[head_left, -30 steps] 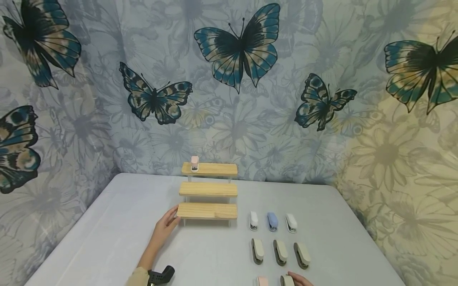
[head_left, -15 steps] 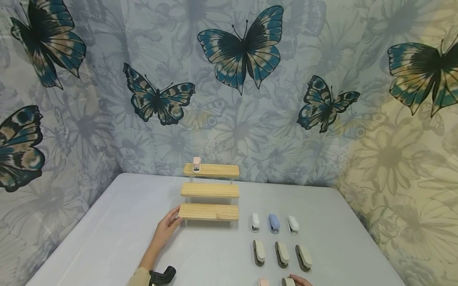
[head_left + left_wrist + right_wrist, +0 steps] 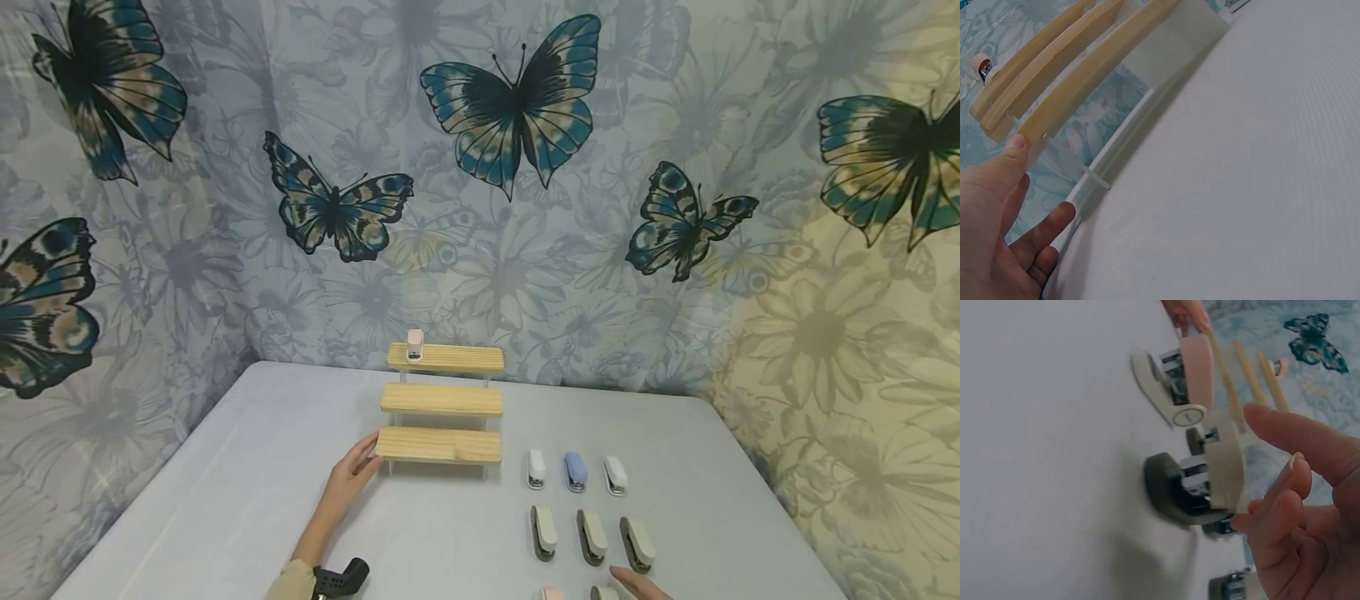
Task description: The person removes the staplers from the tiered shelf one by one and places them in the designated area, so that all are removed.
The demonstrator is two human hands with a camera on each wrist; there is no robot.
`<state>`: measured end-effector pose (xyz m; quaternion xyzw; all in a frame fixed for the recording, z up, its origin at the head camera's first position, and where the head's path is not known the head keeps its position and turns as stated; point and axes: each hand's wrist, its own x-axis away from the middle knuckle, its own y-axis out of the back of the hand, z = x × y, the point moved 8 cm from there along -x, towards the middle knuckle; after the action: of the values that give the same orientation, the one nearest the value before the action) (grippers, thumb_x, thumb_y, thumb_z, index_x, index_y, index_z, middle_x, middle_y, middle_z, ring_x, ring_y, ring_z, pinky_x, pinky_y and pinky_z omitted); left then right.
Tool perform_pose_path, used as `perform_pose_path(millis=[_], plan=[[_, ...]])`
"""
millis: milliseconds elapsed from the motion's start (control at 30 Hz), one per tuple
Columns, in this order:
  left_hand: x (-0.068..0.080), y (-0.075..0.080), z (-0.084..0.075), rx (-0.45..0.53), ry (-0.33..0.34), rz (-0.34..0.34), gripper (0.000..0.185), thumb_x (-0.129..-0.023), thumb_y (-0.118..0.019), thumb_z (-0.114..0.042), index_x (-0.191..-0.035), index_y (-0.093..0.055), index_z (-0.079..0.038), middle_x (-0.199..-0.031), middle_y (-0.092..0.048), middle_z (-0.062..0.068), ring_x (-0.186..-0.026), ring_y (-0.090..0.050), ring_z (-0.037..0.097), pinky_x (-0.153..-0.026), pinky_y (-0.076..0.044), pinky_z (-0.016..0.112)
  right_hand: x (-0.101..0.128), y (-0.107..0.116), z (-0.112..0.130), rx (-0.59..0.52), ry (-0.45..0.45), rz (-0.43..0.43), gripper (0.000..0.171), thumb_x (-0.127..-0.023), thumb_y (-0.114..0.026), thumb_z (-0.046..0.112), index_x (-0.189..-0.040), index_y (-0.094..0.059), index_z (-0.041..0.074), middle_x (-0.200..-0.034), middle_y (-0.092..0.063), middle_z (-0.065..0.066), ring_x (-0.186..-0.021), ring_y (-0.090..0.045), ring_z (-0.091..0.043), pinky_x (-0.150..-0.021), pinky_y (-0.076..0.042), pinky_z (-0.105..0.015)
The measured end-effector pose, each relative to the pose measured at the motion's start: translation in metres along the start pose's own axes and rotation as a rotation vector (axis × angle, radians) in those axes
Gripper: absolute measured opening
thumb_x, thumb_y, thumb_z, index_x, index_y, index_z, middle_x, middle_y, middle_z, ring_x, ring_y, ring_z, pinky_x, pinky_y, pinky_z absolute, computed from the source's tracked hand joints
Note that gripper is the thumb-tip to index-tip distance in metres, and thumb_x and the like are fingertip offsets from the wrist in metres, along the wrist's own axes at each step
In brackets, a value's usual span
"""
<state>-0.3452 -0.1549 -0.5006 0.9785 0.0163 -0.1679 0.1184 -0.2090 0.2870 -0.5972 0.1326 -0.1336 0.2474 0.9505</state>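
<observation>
In the head view my left hand [image 3: 348, 475] holds the left end of the lowest board of a three-tier wooden display stand [image 3: 438, 445]. The left wrist view shows its thumb on the board's end, the other fingers partly curled below. At the bottom right of the head view, my right hand [image 3: 636, 583] is beside a cream stapler with a dark base [image 3: 1225, 472]. Its fingers are loosely bent, with nothing held between them. Left of that stapler is a pink one [image 3: 1199, 374], cut off by the head view's lower edge. A small pink stapler [image 3: 414, 345] stands on the top board.
White staplers [image 3: 536, 468] [image 3: 616, 476] flank a blue stapler [image 3: 576, 472] right of the stand. In front of them is a row of cream staplers [image 3: 592, 536]. A white cloth covers the table [image 3: 247, 500], with butterfly-patterned fabric [image 3: 510, 275] behind.
My right hand has drawn slightly rightward and up from the front cream stapler, which stays in place. My left hand stays at the stand. The head view has shifted slightly.
</observation>
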Motion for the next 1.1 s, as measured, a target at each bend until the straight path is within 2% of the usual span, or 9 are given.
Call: perform_pose_path(millis=[67,133,233,300,367,533,767,933,1100], plan=[[0.000,0.001,0.001,0.010,0.013,-0.017,0.046,-0.075,-0.051,-0.034,-0.116,-0.038,-0.018,-0.117,-0.037,0.001,-0.101,-0.038,0.013,-0.077,-0.036,0.023,0.017,-0.008,0.044,0.055,0.013,0.043,0.053,-0.082,-0.042,0.025,-0.123,-0.019,0.001,-0.122,-0.017,-0.023,-0.104,-0.028,-0.033,-0.070,-0.035,-0.049],[-0.001,0.002,0.001,0.016,0.025,-0.031,0.046,-0.073,-0.052,-0.035,-0.115,-0.040,-0.019,-0.116,-0.038,-0.001,-0.100,-0.039,0.011,-0.076,-0.037,0.022,0.030,-0.017,0.087,0.014,0.026,0.067,0.057,-0.081,-0.045,0.021,-0.124,-0.014,0.000,-0.120,-0.017,-0.026,-0.096,-0.038,-0.032,-0.067,-0.038,-0.048],[-0.001,0.002,0.001,0.016,0.026,-0.032,0.046,-0.073,-0.052,-0.035,-0.115,-0.040,-0.019,-0.116,-0.038,0.000,-0.100,-0.039,0.012,-0.077,-0.037,0.022,0.042,-0.024,0.141,0.026,0.040,0.047,0.063,-0.077,-0.051,0.016,-0.125,-0.012,0.001,-0.120,-0.015,-0.028,-0.064,-0.051,-0.017,-0.054,-0.044,-0.039],[-0.001,0.002,0.000,0.018,0.026,-0.027,0.046,-0.074,-0.052,-0.035,-0.115,-0.039,-0.019,-0.116,-0.038,0.000,-0.101,-0.038,0.012,-0.077,-0.036,0.022,0.042,-0.025,0.169,0.028,0.060,0.026,0.066,-0.075,-0.053,0.016,-0.124,-0.012,0.000,-0.120,-0.014,-0.030,-0.042,-0.045,-0.013,-0.044,-0.044,-0.034],[-0.001,0.001,-0.001,0.029,0.026,-0.020,0.046,-0.074,-0.052,-0.034,-0.115,-0.039,-0.019,-0.117,-0.038,0.000,-0.101,-0.038,0.012,-0.077,-0.037,0.023,0.037,-0.020,0.188,0.089,0.102,0.016,0.065,-0.076,-0.053,0.016,-0.125,-0.013,0.001,-0.122,-0.010,-0.029,-0.037,-0.039,-0.009,-0.039,-0.043,-0.032],[0.000,0.000,0.000,0.055,0.028,-0.013,0.046,-0.073,-0.053,-0.033,-0.115,-0.040,-0.019,-0.115,-0.040,0.001,-0.093,-0.045,0.016,-0.074,-0.040,0.026,0.023,-0.004,0.219,0.164,0.174,0.002,0.062,-0.075,-0.053,0.014,-0.125,-0.017,0.009,-0.124,-0.012,-0.025,-0.037,-0.039,-0.011,-0.036,-0.042,-0.035],[0.001,0.002,-0.001,-0.004,-0.048,-0.020,0.042,-0.077,-0.052,-0.025,-0.116,-0.040,-0.014,-0.114,-0.041,0.008,-0.086,-0.049,0.018,-0.070,-0.042,0.028,0.000,0.011,0.257,0.155,0.289,-0.011,0.063,-0.076,-0.053,0.010,-0.126,-0.015,0.021,-0.129,-0.009,-0.006,-0.042,-0.041,-0.017,-0.042,-0.041,-0.038],[0.001,0.002,0.002,0.032,0.016,-0.025,0.045,-0.074,-0.053,-0.032,-0.115,-0.040,-0.018,-0.114,-0.041,0.002,-0.087,-0.049,0.016,-0.072,-0.041,0.028,-0.018,0.007,0.278,0.073,0.397,0.011,0.066,-0.075,-0.052,0.002,-0.126,-0.014,0.021,-0.130,-0.006,-0.002,-0.046,-0.043,-0.018,-0.045,-0.041,-0.042],[0.000,0.002,0.004,0.022,0.070,-0.025,0.046,-0.072,-0.053,-0.037,-0.114,-0.041,-0.021,-0.113,-0.042,-0.002,-0.087,-0.048,0.014,-0.073,-0.040,0.026,-0.035,-0.013,0.295,0.105,0.415,0.073,0.065,-0.076,-0.052,0.004,-0.127,-0.013,0.013,-0.129,-0.010,-0.004,-0.049,-0.045,-0.023,-0.048,-0.042,-0.042]])
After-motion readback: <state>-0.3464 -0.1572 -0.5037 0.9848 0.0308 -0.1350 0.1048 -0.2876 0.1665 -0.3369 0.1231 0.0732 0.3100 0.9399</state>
